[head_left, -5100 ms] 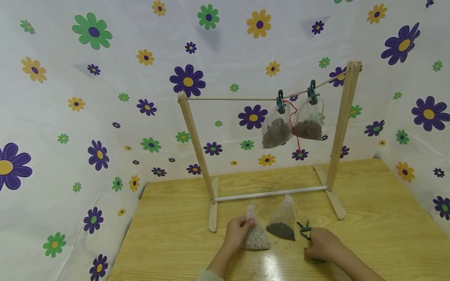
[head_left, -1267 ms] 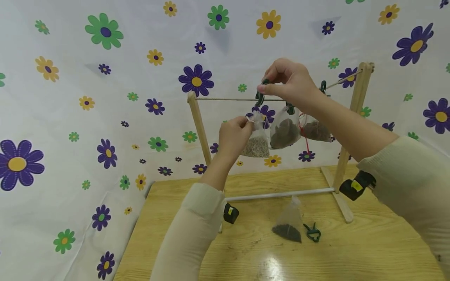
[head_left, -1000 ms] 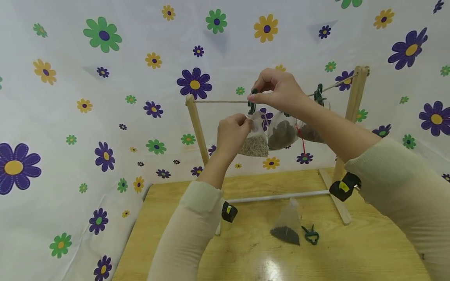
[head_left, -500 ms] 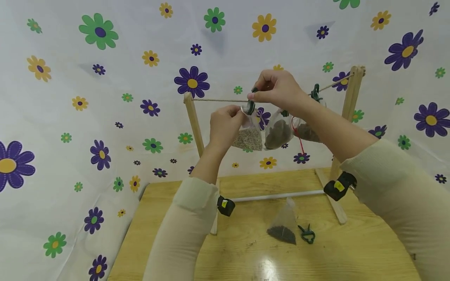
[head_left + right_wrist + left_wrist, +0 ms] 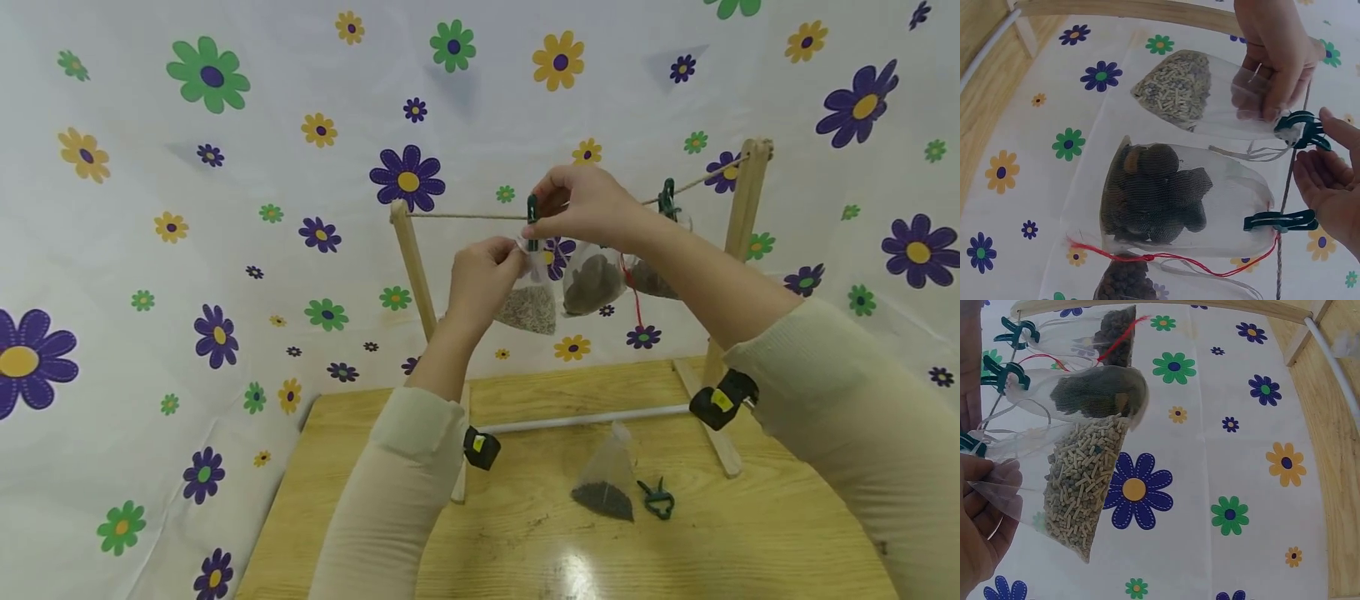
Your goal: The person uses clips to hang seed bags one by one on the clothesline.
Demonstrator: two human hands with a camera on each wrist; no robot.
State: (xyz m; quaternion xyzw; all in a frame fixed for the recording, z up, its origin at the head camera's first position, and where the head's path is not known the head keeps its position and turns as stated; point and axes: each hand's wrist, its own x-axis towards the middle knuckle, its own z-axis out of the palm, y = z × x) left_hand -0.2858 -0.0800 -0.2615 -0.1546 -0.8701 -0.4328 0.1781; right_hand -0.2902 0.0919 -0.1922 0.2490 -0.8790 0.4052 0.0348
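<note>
My left hand pinches the top of a mesh bag of pale pellets just under the rope. In the right wrist view that bag of pellets has its gathered top in the jaws of a green clip at the rope. The thumb and fingers of my right hand are curled round this clip's handles. Beside it hang a bag of dark stones, held by a second clip, and a bag of reddish-brown bits. A red cord dangles between them.
A wooden frame with two posts and a white lower bar carries the rope. On the wooden table lie a mesh bag of dark grains and a loose green clip. A flowered cloth stands behind.
The pellet bag went from the table up to the rope in my left hand. My right hand brought a clip from the table to the bag's top, and the clip has since turned upright.
</note>
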